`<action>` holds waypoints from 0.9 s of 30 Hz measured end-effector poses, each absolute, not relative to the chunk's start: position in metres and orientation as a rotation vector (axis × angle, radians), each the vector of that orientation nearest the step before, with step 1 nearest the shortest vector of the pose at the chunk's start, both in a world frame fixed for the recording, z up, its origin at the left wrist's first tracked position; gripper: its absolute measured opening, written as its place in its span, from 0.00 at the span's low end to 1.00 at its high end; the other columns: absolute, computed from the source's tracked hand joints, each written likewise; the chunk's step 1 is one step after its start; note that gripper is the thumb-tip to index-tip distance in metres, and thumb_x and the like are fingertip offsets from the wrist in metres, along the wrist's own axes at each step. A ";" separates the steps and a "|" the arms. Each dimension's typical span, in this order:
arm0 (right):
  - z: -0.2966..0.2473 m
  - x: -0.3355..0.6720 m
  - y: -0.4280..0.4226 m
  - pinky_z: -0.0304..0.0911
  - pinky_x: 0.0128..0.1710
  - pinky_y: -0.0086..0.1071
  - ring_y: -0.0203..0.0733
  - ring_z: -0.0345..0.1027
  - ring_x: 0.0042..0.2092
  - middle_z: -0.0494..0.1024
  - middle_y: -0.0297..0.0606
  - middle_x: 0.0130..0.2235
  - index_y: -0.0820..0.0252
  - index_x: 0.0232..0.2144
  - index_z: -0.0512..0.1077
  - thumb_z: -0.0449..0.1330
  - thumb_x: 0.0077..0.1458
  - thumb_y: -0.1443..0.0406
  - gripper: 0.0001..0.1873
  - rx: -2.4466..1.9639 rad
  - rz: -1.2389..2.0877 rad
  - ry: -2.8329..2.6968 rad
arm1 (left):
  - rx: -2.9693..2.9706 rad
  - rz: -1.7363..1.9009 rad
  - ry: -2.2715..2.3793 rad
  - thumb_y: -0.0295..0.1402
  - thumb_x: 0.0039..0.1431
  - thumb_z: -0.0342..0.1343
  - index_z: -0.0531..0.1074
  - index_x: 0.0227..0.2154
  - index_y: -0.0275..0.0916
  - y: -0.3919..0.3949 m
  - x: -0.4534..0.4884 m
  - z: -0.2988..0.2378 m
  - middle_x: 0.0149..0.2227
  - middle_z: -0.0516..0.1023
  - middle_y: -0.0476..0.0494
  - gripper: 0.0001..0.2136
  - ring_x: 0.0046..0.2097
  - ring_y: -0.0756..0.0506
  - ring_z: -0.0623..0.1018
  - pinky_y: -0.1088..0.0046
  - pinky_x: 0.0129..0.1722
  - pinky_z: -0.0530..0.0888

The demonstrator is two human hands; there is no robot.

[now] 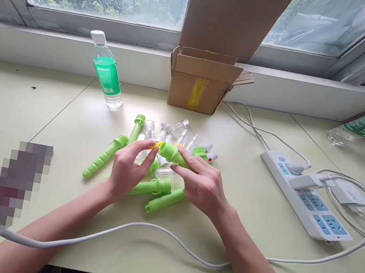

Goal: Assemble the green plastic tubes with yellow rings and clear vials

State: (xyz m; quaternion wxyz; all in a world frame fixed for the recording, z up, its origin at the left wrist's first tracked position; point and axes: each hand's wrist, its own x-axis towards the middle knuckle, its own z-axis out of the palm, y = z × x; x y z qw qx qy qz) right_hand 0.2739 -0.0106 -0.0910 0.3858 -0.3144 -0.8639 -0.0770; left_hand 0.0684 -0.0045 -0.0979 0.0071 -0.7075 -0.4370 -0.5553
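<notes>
As the left grip pinches yellow plastic, the right clasps threaded green tubing.

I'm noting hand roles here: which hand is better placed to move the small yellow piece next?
Probably the left hand: it pinches the yellow piece close to one end of the green tube, while the right hand grips that tube.
</notes>
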 end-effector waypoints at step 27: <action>-0.095 0.270 -0.013 0.70 0.38 0.33 0.45 0.75 0.45 0.78 0.44 0.49 0.56 0.55 0.66 0.56 0.56 0.77 0.25 -0.837 -0.398 -2.210 | -2.778 -1.871 -1.124 0.23 0.55 0.60 0.67 0.37 0.39 -0.014 0.075 -0.093 0.48 0.76 0.39 0.09 0.51 0.43 0.76 0.59 0.48 0.76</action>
